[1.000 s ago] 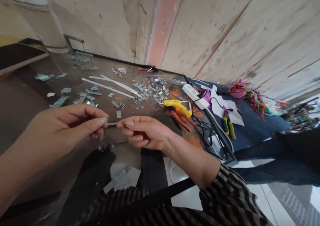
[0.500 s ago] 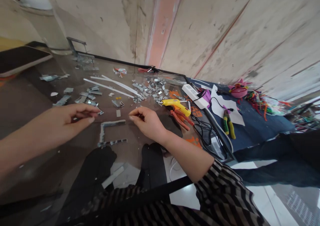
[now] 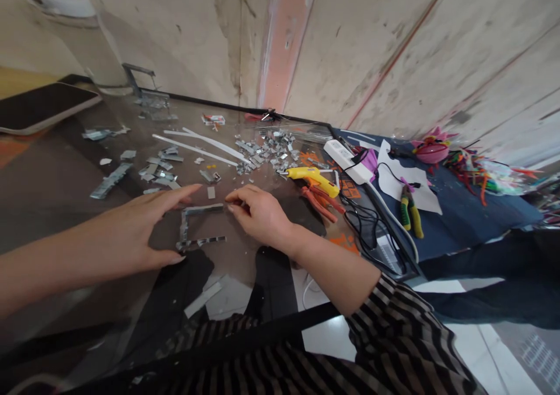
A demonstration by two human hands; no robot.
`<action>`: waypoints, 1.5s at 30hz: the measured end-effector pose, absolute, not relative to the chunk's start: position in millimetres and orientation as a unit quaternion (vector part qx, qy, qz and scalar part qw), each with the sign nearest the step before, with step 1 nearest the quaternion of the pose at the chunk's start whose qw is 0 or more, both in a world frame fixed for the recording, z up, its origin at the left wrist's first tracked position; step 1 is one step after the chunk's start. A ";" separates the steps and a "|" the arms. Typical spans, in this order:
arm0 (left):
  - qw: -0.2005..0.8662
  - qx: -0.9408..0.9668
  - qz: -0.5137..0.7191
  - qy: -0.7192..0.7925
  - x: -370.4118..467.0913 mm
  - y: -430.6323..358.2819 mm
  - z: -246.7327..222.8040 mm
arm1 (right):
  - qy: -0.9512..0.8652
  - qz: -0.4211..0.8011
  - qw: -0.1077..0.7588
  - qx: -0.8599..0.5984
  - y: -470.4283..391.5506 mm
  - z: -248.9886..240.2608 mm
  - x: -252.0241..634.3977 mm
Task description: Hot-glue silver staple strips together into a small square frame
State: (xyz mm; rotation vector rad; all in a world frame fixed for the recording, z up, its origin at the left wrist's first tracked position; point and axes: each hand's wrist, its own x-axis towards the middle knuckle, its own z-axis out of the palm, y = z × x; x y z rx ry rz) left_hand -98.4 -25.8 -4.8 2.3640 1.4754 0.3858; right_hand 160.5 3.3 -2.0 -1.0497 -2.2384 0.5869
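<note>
On the dark glassy tabletop lies a small three-sided frame [image 3: 184, 227] of silvery-grey strips, its gap facing right. My left hand [image 3: 137, 226] is beside its left side, thumb and fingers spread apart with nothing between them. At the right end of the frame's upper strip is my right hand [image 3: 262, 215], thumb and forefinger pinched together. Whether something tiny is in that pinch, I cannot make out. A small pale rectangular piece [image 3: 211, 192] lies just above the frame, between both hands.
Silvery scraps [image 3: 273, 150] are heaped behind my hands, near white sticks [image 3: 199, 151]. To the right are a yellow glue gun [image 3: 315, 179], red-handled pliers [image 3: 321, 203], a white power strip [image 3: 347, 160] and green-yellow pliers [image 3: 411, 213]. A phone [image 3: 48, 106] lies far left.
My left hand has lowered towards the frame's left side, and its thumb and fingers have spread wider. The right hand stays pinched, now closer to the upper strip's end. The view has shifted slightly.
</note>
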 end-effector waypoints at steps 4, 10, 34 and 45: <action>0.145 0.836 0.163 0.504 -92.2 -25.9 -10.0 | -0.839 0.220 0.297 -0.399 1.5 -0.5 159.6; 0.155 0.823 0.192 0.511 -90.1 -29.8 -13.8 | -0.838 0.212 0.305 -0.400 1.8 -1.2 158.1; 0.186 0.805 0.226 0.516 -92.5 -33.0 -20.2 | -0.845 0.208 0.268 -0.412 -6.2 1.0 153.1; 0.179 0.810 0.233 0.508 -91.2 -33.3 -19.8 | -0.845 0.207 0.262 -0.418 -6.2 -0.3 154.0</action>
